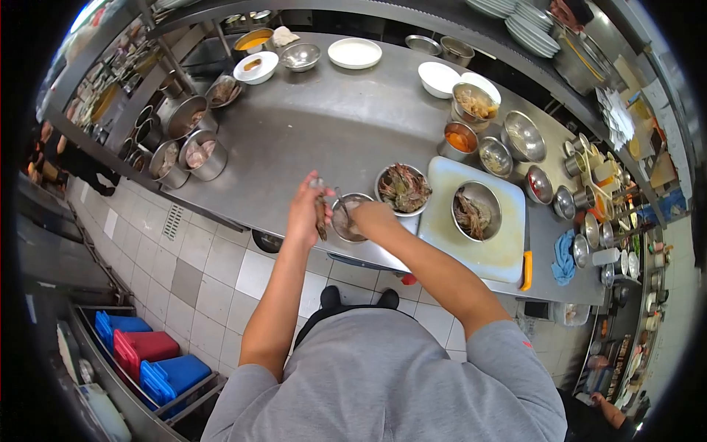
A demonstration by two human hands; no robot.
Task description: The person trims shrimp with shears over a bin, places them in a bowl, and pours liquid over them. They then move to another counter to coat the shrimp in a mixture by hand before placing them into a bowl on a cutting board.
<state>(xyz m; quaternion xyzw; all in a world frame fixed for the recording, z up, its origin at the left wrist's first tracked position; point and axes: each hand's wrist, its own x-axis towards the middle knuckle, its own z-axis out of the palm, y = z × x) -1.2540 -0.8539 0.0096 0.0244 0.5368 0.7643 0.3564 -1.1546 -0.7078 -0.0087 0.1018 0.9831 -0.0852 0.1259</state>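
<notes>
My left hand is raised at the counter's front edge, its fingers wrapped round a brownish prawn. Just right of it, my right hand reaches over a small metal bowl with pale contents. Its fingers are closed, and what they hold, if anything, is hidden. A thin utensil handle slants up out of that bowl. Behind my right hand stands a bowl of prawn shells and heads. Farther right, a metal bowl with whole prawns rests on a white cutting board.
An orange-handled knife lies at the board's right edge, near a blue cloth. Metal pots of meat stand at the left. Bowls of food, one with orange sauce, line the right. A shelf spans the back.
</notes>
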